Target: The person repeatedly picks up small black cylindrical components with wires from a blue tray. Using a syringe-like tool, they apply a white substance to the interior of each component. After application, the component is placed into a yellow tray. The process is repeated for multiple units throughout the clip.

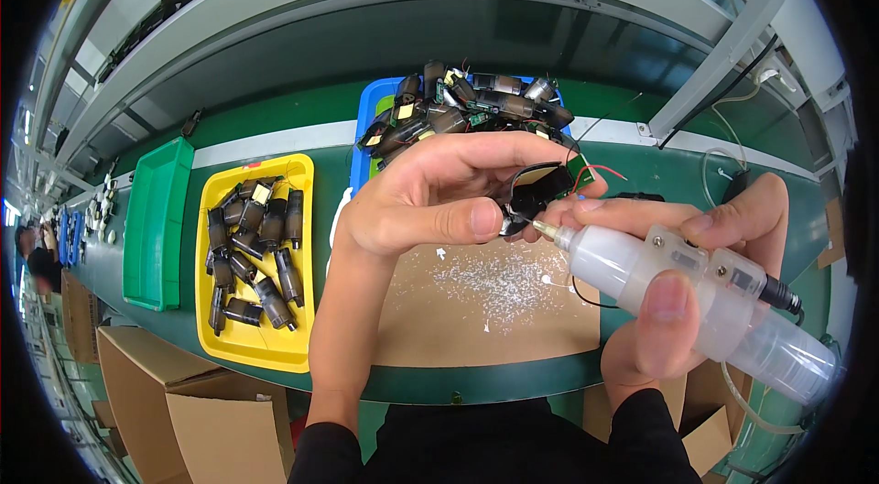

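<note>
Together, 2 hands angle inward, gripping casing and tool.

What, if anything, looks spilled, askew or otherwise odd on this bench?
White crumbs are strewn over the brown sheet, below the black part in the left hand. They look odd because they lie loose in an uneven scatter; whether they are a spill or ordinary waste can't be told.

Pinched in the left hand, tilted: a small glossy black device, curved along one side, with red and dark wires sticking out rightward. Gripped slantwise in the right hand: a translucent, whitish cylindrical tool, tapered tip foremost, close against the device's lower edge.
</note>
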Tool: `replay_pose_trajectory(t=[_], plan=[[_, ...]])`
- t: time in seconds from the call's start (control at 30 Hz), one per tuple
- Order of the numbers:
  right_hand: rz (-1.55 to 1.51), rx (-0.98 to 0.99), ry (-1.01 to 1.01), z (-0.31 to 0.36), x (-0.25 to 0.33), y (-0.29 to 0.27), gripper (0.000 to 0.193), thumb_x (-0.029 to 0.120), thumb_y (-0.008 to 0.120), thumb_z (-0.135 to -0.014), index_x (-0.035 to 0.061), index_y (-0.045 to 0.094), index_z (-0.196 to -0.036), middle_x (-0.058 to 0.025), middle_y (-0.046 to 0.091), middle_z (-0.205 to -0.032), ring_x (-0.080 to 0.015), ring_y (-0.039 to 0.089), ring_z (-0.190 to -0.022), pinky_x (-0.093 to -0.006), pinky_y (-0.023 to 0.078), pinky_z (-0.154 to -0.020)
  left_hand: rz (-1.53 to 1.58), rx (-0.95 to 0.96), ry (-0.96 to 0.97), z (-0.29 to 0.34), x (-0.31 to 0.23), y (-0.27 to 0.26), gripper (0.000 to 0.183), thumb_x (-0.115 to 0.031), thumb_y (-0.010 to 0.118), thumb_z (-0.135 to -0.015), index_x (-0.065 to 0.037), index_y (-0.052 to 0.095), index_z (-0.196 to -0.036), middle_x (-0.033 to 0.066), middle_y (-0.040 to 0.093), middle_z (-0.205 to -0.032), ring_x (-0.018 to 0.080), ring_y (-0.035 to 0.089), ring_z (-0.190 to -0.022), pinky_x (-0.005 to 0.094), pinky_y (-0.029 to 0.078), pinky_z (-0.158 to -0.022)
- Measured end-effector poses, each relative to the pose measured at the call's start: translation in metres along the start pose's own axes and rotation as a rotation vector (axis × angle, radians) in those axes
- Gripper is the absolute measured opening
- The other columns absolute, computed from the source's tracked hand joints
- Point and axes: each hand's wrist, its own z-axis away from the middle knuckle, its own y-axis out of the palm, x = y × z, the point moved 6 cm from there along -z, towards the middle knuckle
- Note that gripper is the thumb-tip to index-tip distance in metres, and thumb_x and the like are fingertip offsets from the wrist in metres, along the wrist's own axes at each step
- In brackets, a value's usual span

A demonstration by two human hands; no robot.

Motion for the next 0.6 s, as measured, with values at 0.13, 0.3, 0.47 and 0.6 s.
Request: replay_pose_trajectory(t=[0.13,0.3,0.47,0.6], plan=[[-0.002,-0.011,0.006,0.0014,-0.0004,0.0017,0.055,0.043,0.067,-0.079,0.0083,0.025,-0.091,-0.0237,0.065,-0.075,-0.0334,0.067,-0.067,-0.0436,0.057,-0.07,0.003,0.0,0.006,0.0011,0.0002,-0.0012,0.072,-0.043,0.072,-0.072,0.011,0.053,-0.116,0.0251,0.059,-0.112,0.0305,0.059,-0.106,0.0401,0.043,-0.095],[-0.001,-0.017,0.012,0.003,-0.0004,0.003,0.054,0.042,0.066,-0.08,0.0079,0.025,-0.091,-0.0238,0.065,-0.074,-0.0336,0.067,-0.066,-0.0441,0.057,-0.069,0.075,0.15,0.053,0.0008,0.0003,-0.0013,0.061,-0.027,0.066,-0.079,0.007,0.046,-0.126,0.022,0.054,-0.122,0.0249,0.055,-0.109,0.0343,0.045,-0.089],[-0.003,-0.037,0.008,0.0016,0.0014,0.0003,0.054,0.042,0.065,-0.08,0.0073,0.025,-0.09,-0.0243,0.064,-0.074,-0.0338,0.067,-0.066,-0.0442,0.057,-0.069,0.022,0.011,0.007,-0.0021,0.0012,0.0003,0.072,-0.043,0.073,-0.071,0.01,0.054,-0.115,0.0249,0.059,-0.112,0.0313,0.059,-0.106,0.0405,0.043,-0.095],[-0.038,-0.034,0.007,0.0012,-0.0005,0.0053,0.054,0.043,0.065,-0.08,0.0078,0.025,-0.09,-0.0243,0.065,-0.075,-0.0328,0.067,-0.067,-0.0425,0.057,-0.07,0.01,-0.001,0.004,0.0001,0.0015,-0.0019,0.074,-0.043,0.073,-0.071,0.01,0.053,-0.117,0.0253,0.058,-0.113,0.031,0.059,-0.106,0.0411,0.043,-0.094]])
